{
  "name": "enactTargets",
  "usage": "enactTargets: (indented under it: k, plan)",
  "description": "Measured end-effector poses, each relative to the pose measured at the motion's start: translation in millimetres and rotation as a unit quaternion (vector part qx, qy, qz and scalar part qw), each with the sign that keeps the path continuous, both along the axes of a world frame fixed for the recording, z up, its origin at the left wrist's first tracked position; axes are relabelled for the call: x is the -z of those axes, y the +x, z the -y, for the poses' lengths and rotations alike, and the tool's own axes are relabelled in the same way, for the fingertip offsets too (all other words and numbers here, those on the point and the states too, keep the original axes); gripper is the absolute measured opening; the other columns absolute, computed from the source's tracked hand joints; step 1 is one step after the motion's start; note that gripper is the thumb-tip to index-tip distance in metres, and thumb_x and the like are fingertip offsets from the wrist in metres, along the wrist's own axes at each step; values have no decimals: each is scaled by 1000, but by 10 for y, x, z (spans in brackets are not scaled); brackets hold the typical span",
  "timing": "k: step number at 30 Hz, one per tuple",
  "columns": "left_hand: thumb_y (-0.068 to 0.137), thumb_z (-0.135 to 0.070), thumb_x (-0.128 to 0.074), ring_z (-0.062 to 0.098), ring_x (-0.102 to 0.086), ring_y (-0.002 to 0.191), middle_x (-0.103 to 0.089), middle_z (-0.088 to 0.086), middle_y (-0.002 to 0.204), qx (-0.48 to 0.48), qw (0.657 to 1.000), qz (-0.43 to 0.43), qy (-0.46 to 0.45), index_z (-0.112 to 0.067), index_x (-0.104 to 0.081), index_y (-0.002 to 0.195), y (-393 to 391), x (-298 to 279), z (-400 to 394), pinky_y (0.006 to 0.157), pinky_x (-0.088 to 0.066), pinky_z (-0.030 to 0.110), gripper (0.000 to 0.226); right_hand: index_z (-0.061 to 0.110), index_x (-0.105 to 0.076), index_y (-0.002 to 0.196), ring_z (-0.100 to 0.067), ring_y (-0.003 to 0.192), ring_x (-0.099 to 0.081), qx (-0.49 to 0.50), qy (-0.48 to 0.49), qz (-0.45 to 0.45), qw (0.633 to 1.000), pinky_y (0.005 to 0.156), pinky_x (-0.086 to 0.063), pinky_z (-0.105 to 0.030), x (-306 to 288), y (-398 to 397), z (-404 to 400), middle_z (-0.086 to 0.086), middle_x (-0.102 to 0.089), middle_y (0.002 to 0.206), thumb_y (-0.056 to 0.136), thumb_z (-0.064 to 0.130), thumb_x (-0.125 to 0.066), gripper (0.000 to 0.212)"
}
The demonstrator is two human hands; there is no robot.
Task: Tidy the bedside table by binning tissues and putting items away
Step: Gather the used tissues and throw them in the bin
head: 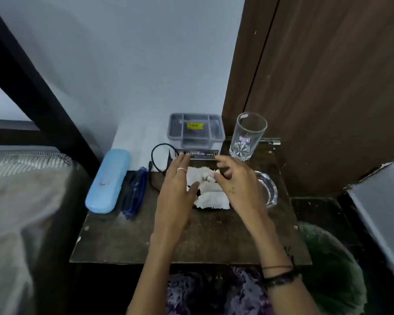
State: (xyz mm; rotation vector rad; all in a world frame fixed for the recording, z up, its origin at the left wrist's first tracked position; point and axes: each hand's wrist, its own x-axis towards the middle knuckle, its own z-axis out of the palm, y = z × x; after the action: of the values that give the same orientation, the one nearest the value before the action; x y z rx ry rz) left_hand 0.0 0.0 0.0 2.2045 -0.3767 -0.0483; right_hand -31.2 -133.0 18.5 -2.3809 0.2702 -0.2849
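Crumpled white tissues [210,197] lie in the middle of the dark wooden bedside table [191,242]. My left hand [175,194] hovers over their left side, fingers spread, holding nothing. My right hand [237,185] reaches over their right side with fingers curled and apart, fingertips close to the tissues; no grip shows. A light blue glasses case [108,180] lies at the table's left, with blue-framed glasses [133,196] beside it. A black cable [159,160] loops behind the left hand.
A grey lidded plastic box [196,130] stands at the back against the wall, a clear drinking glass [247,136] to its right. A glass dish [268,189] sits at the table's right. A green-lined bin [332,269] stands lower right. A bed [21,212] is on the left.
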Motion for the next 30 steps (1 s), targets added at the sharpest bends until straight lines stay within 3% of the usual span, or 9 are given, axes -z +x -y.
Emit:
enactTargets:
  k: [3,6,9,13,18,22,24,26,30]
  plan:
    - [81,-12,-66,19,-34,133,-44,2,144,-22,993,94,68,-15,-42,137,82,71,-15,106,-30,27,61,23,-65,107,-17,92,-60,33,-72,-22,997,68,-47,-31,153,-31,73,5,-61,103,84,31,-64,24]
    - [73,-14,-73,28,-44,115,-58,8,128,-25,974,178,135,-15,-57,124,173,125,-52,92,-41,40,53,26,-62,110,-16,102,-53,15,-106,-99,989,74,-44,-33,264,-104,47,5,-55,109,79,42,-67,36]
    - [72,-22,-74,34,-42,116,-52,9,131,-7,965,154,211,-19,-60,120,262,126,-34,89,-35,44,49,28,-58,119,-19,109,-45,-19,-182,-123,976,83,-39,-32,346,-105,-41,2,-53,111,78,42,-67,44]
    - [80,-28,-66,29,-35,119,-50,5,127,12,955,124,270,-21,-65,111,318,136,-14,92,-25,40,33,18,-63,112,-22,106,-49,-16,-211,-76,974,85,-41,-32,330,-117,-38,0,-58,107,86,24,-60,26]
    - [87,-27,-58,23,-45,103,-68,-1,101,-71,972,152,166,-17,-71,93,234,-16,-96,84,-20,35,18,19,-65,105,-19,88,-57,27,-65,0,998,65,-38,-29,195,-180,64,2,-64,91,88,20,-57,18]
    - [89,-21,-55,14,-49,73,-70,-3,86,-101,980,155,70,-11,-63,78,89,-276,-111,79,-27,28,17,19,-67,101,-17,78,-62,76,147,45,985,71,-47,-34,45,-209,83,3,-70,85,86,24,-60,17]
    - [89,-19,-55,4,-48,63,-63,-13,77,-104,990,89,-36,-13,-64,87,-21,-412,-83,66,-36,9,10,17,-68,102,-12,77,-62,84,210,61,972,70,-46,-31,-40,-260,86,6,-70,83,86,23,-61,18]
    - [88,-19,-57,-4,-49,65,-60,-13,79,-85,991,48,-88,-14,-65,98,-160,-506,13,58,-36,2,14,15,-68,102,-13,79,-64,81,273,79,955,70,-45,-27,-110,-365,142,1,-71,86,88,19,-60,17]
    - [85,-22,-61,2,-56,66,-64,-5,79,-1,997,11,-79,-19,-66,93,-536,-469,480,54,-38,13,10,16,-67,83,-15,62,-55,142,318,116,930,59,-41,-28,-118,-749,481,-8,-63,73,88,21,-61,9]
